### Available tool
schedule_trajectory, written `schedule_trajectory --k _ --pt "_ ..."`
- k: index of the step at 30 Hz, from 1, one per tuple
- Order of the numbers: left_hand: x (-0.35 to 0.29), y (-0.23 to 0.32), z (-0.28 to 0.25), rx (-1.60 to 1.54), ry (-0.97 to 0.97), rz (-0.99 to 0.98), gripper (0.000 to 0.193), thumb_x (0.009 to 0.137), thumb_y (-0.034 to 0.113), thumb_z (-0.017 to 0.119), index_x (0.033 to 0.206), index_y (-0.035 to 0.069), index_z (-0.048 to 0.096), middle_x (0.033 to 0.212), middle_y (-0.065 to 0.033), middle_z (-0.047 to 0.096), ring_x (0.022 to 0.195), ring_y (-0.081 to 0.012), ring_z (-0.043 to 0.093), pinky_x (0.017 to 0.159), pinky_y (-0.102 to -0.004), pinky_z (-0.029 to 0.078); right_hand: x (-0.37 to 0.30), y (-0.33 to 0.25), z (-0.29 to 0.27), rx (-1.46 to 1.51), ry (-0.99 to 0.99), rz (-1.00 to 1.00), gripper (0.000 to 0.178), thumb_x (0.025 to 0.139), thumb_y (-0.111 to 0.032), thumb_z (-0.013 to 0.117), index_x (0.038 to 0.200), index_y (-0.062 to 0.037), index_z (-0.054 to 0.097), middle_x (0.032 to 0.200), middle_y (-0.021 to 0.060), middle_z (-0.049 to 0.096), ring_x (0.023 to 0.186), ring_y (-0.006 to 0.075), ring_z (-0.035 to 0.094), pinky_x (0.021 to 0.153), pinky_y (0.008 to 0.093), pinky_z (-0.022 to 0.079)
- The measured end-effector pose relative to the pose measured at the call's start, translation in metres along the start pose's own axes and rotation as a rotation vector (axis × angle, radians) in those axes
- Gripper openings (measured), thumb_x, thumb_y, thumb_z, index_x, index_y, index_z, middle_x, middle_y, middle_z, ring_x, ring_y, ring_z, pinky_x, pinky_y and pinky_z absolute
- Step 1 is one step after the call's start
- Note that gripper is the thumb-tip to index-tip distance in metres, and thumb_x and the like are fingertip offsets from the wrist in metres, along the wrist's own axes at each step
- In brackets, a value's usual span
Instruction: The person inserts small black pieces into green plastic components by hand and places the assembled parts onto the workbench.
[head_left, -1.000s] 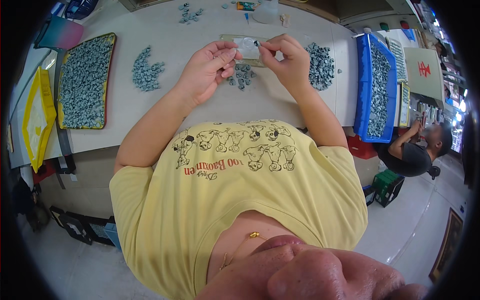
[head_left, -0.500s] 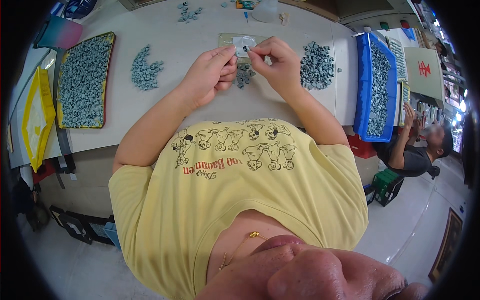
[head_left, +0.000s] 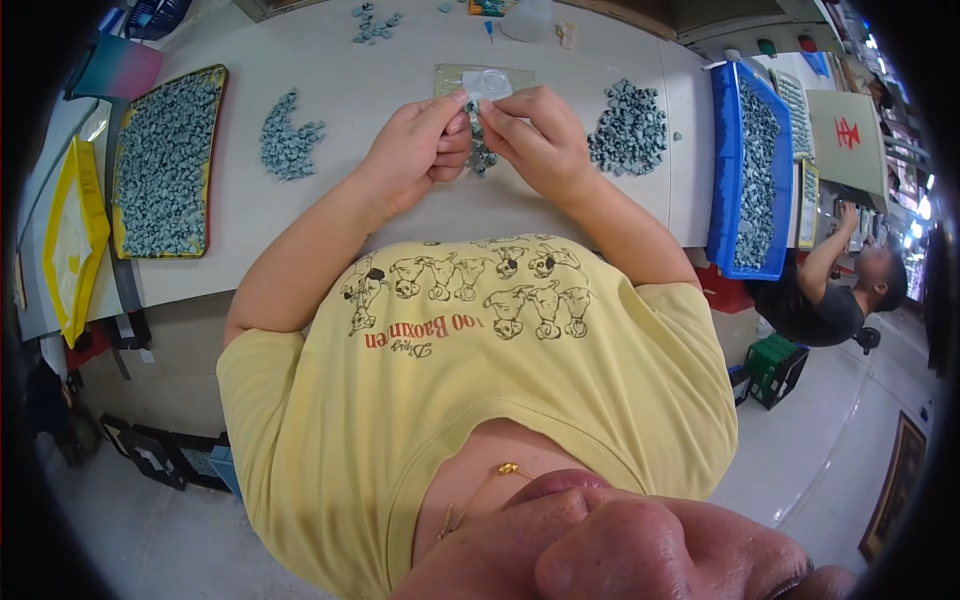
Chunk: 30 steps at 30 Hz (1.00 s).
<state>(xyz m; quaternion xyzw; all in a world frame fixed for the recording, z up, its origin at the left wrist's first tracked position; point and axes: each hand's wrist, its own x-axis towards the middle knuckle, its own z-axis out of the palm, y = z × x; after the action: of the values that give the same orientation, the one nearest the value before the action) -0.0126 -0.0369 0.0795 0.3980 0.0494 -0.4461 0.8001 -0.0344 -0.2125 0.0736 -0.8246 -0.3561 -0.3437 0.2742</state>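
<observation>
Over the middle of the table, my left hand (head_left: 428, 138) is closed in a pinch, its other fingers curled into the palm. My right hand (head_left: 542, 140) is pinched too, its thumb and forefinger nearly touching the left fingertips. A small grey-green piece (head_left: 474, 106) shows between the two pinches, mostly covered by fingers. Just beyond lies a flat olive pad (head_left: 449, 76) with a clear round dish (head_left: 490, 82) on it. Under my hands is a small heap of grey-green pieces (head_left: 482, 160), partly hidden by the right hand.
Loose grey-green pieces lie in a left heap (head_left: 288, 140) and a darker right heap (head_left: 630, 130). A full yellow-rimmed tray (head_left: 170, 160) stands left, a blue bin (head_left: 728, 180) right. A translucent container (head_left: 528, 20) stands at the back. Another person (head_left: 820, 290) works at far right.
My right hand has moved left and closed in on the left fingertips; the dark piece it showed is now mostly hidden. The other person's arm has shifted.
</observation>
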Motion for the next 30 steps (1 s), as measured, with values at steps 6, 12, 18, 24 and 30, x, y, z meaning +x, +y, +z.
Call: schedule_trajectory --k 6,12,18,24,30 --pt "0.000 -0.003 -0.003 0.029 -0.020 0.052 0.032 0.094 0.032 0.043 0.070 0.011 0.039 0.056 0.0060 0.031 0.047 -0.0051 0.023 0.042 -0.0210 0.019 0.000 0.000 0.003 0.001 -0.028 -0.013 0.026 0.059 0.003 0.073 0.082 0.0013 0.062 0.079 0.0072 0.057 0.066 0.0209 0.056 0.055 0.0293 0.046" --pt "0.000 -0.013 -0.001 0.107 0.043 0.221 0.032 0.095 0.030 0.043 0.071 0.009 0.042 0.057 0.0054 0.033 0.048 -0.0048 0.024 0.043 -0.0208 0.020 0.001 0.001 0.006 0.010 -0.006 -0.087 0.028 0.056 0.002 0.073 0.082 0.0024 0.062 0.083 0.0096 0.056 0.069 0.0241 0.056 0.056 0.0305 0.047" --pt "-0.004 -0.012 0.002 0.237 0.096 0.328 0.032 0.094 0.030 0.044 0.073 0.007 0.047 0.058 0.0050 0.037 0.050 -0.0038 0.029 0.044 -0.0201 0.025 0.002 0.001 0.009 0.013 0.048 -0.121 0.026 0.056 0.004 0.073 0.080 0.0025 0.062 0.081 0.0096 0.057 0.069 0.0236 0.057 0.056 0.0304 0.048" --pt "-0.007 -0.009 0.006 0.387 0.136 0.449 0.032 0.095 0.030 0.044 0.073 0.006 0.050 0.058 0.0049 0.039 0.049 -0.0037 0.032 0.044 -0.0203 0.028 0.001 -0.003 0.013 0.185 0.089 0.194 0.023 0.062 0.005 0.071 0.083 -0.0009 0.064 0.082 0.0091 0.060 0.068 0.0182 0.058 0.055 0.0261 0.048" --pt "-0.003 -0.001 -0.002 0.324 0.111 0.221 0.035 0.093 0.031 0.047 0.067 0.007 0.047 0.056 0.0052 0.038 0.048 -0.0034 0.030 0.042 -0.0197 0.024 0.011 0.010 -0.009 0.271 -0.095 0.259 0.019 0.069 -0.001 0.071 0.087 -0.0030 0.066 0.081 0.0080 0.062 0.068 0.0176 0.060 0.057 0.0250 0.049"
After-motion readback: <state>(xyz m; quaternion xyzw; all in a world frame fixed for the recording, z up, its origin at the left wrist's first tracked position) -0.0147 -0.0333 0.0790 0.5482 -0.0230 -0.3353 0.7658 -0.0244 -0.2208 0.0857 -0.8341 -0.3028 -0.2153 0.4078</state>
